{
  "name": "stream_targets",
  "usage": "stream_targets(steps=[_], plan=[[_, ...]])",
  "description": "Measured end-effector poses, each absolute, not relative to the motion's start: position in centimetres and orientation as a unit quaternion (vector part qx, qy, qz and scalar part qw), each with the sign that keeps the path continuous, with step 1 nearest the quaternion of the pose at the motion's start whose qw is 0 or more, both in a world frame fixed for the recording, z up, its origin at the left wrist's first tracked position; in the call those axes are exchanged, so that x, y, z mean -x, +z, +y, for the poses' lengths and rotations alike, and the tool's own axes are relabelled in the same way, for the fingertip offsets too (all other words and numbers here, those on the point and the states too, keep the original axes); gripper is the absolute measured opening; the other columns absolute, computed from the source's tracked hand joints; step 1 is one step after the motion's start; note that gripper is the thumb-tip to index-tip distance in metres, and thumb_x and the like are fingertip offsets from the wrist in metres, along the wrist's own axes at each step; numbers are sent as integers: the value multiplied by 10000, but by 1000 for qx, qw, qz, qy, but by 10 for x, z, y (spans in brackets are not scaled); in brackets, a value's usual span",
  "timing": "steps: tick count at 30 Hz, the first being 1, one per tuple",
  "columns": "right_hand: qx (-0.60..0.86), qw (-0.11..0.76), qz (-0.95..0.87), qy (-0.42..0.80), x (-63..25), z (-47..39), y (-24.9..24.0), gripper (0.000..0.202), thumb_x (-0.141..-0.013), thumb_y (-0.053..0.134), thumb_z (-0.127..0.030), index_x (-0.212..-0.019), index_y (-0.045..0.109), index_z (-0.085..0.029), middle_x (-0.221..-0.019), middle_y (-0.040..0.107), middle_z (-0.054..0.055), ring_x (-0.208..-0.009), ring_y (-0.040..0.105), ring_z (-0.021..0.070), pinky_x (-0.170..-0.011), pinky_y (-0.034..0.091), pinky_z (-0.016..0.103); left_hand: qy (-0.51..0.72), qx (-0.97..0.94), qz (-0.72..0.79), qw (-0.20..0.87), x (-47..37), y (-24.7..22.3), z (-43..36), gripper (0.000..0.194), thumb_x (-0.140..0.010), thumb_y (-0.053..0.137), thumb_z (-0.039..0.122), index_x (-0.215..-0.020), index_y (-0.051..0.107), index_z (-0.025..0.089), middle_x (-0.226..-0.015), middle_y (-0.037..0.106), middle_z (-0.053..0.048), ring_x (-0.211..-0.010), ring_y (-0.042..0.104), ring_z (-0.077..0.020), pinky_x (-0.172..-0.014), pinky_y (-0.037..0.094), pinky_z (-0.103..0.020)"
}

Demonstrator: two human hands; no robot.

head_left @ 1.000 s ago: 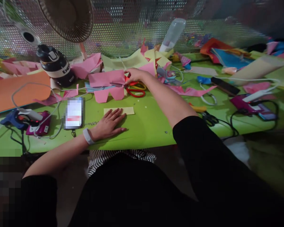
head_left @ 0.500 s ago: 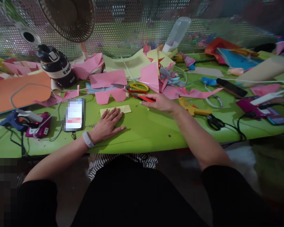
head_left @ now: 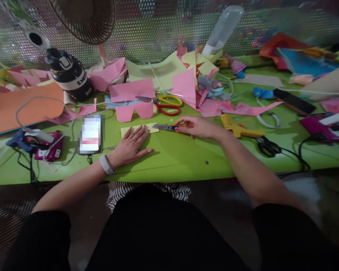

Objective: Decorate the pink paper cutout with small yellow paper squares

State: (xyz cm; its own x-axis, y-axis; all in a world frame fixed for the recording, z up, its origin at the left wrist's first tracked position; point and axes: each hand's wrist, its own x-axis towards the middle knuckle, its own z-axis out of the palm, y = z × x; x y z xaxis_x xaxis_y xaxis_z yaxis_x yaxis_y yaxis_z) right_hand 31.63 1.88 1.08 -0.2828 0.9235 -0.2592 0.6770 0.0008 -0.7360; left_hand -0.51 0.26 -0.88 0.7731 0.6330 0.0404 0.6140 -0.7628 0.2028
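My left hand (head_left: 134,145) lies flat, fingers spread, over a small pale yellow paper strip (head_left: 126,131) on the green tabletop. Much of the strip is hidden under the fingers. In my right hand (head_left: 199,127) is a red and black utility knife (head_left: 166,128), its blade pointing left with the tip at the strip's right end. Just beyond the knife rest scissors (head_left: 169,105) with one yellow and one red handle loop. A pink paper piece (head_left: 134,112) with a notched lower edge lies behind my left hand.
A lit phone (head_left: 90,134) lies left of my left hand. To the right are a yellow glue gun (head_left: 240,128) and small black scissors (head_left: 269,146). Behind stand a black bottle (head_left: 70,75) and a fan (head_left: 84,19), among scattered pink paper (head_left: 183,86). Power strips (head_left: 49,146) and cables lie leftward.
My right hand has lifted the utility knife from beside the scissors and brought it nearer, blade tip at the yellow strip. My left hand stays on the strip. The view has shifted slightly.
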Motion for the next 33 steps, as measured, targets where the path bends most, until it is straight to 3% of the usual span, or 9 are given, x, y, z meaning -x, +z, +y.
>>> stream_targets(steps=[6,10,14,22,33], plan=[[555,118,-799,200,-322,20,7,458,-801,688,-582,-1132,692,-266,-1065,678,89,-918,641,272,-765,506,401,50,-938,329,94,5,-8,3,823,-968,184,711,-1580,215,162,-1646,244,-144,-1545,170,-240,-1257,64,-446],[542,85,-826,131,-326,17,6,420,-872,636,-549,-1225,689,-327,-1058,660,68,-824,630,230,-659,485,351,51,-936,333,100,5,-8,4,811,-966,181,713,-1587,188,191,-1656,229,-124,-1547,161,-237,-1258,63,-460],[524,105,-842,66,-328,14,3,383,-937,584,-484,-1275,678,-330,-1120,646,74,-802,611,209,-615,468,334,60,-934,335,109,6,-10,6,779,-972,242,695,-1597,151,239,-1666,213,-94,-1549,144,-261,-1258,53,-499],[521,122,-845,25,-325,7,-4,412,-969,564,-406,-1348,635,-260,-1139,613,122,-973,590,264,-768,533,401,53,-937,331,96,5,-10,7,794,-968,218,707,-1598,154,228,-1653,250,-103,-1541,184,-263,-1254,33,-523],[534,141,-834,9,-333,6,-15,417,-971,536,-457,-1346,629,-299,-1126,591,116,-1044,556,283,-855,519,437,57,-938,331,84,4,-9,8,821,-960,200,723,-1587,203,193,-1643,262,-132,-1534,209,-283,-1246,66,-540]])
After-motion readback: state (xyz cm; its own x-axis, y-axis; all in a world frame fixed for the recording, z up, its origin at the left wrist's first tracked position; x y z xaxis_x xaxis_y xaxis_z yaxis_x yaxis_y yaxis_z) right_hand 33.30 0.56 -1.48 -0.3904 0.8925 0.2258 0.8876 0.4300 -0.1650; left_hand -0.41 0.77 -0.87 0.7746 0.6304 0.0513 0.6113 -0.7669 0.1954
